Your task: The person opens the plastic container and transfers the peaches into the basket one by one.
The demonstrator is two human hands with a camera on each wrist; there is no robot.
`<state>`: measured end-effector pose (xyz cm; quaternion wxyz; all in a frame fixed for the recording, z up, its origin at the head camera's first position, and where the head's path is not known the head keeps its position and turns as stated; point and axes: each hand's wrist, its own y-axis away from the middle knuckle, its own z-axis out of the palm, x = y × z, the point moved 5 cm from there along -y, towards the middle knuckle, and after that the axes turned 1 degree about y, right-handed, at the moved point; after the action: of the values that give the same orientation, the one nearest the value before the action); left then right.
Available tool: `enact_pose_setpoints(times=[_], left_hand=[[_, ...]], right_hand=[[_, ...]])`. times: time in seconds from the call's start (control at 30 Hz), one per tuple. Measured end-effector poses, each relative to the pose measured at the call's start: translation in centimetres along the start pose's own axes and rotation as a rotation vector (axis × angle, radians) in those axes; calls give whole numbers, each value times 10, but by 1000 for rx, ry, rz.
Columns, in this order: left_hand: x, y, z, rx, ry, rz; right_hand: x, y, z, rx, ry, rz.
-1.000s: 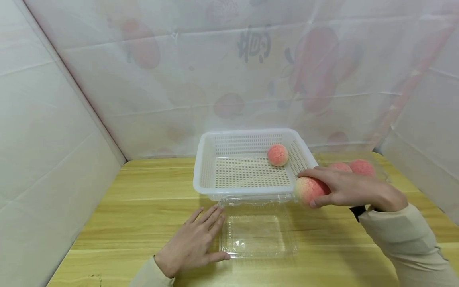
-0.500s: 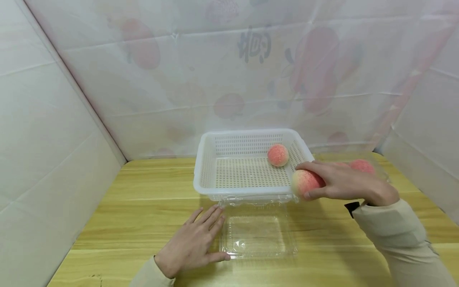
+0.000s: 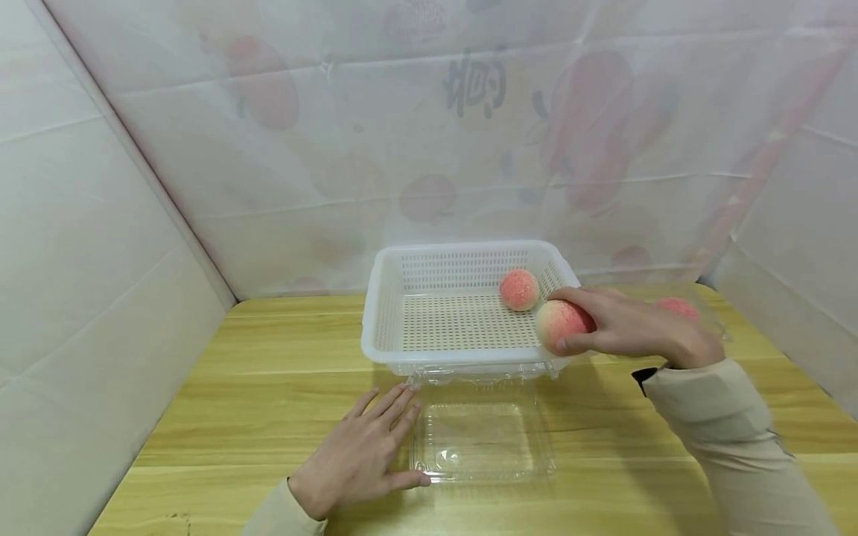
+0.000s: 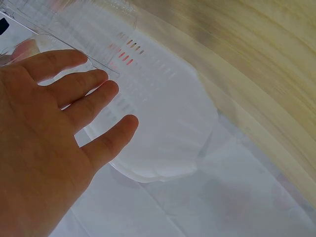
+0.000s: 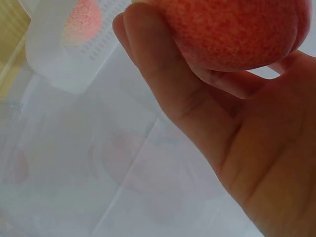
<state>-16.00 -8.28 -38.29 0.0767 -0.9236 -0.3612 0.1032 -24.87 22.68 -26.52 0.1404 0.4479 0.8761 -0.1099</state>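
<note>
My right hand (image 3: 623, 324) grips a pink and cream peach (image 3: 561, 326) over the right front corner of a white plastic basket (image 3: 469, 355). The right wrist view shows the peach (image 5: 242, 34) close up, with fingers curled round it. Inside the basket, toward its right wall, lies another peach (image 3: 519, 289). My left hand (image 3: 365, 450) is spread flat at the left edge of a clear plastic clamshell box (image 3: 482, 439), fingertips and thumb right at its rim. The clamshell's far side overlaps the basket's front in the head view.
Behind my right hand, a peach (image 3: 678, 307) shows in another clear plastic container (image 3: 712, 316) at the back right; the hand partly hides this container. Everything stands on a wood-grain table (image 3: 281, 372). White fabric walls (image 3: 322, 171) with faded fruit prints enclose the back and sides.
My right hand has carried the peach leftward and a little up, from beside the basket to over its right front corner. My left hand, the clamshell and the basket have stayed in place.
</note>
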Motion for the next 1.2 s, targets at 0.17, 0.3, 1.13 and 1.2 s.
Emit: enact_pose_setpoints(times=[0.17, 0.3, 1.13, 1.2], left_hand=[[0, 0, 0, 7, -3, 5], [0, 0, 1, 10, -5, 6], [-1, 0, 0, -23, -22, 3], [-1, 0, 0, -25, -20, 1]], right_hand=[[1, -7, 0, 9, -2, 21], [1, -12, 0, 17, 2, 21], [13, -37, 1, -7, -49, 93], [14, -39, 1, -17, -58, 100]])
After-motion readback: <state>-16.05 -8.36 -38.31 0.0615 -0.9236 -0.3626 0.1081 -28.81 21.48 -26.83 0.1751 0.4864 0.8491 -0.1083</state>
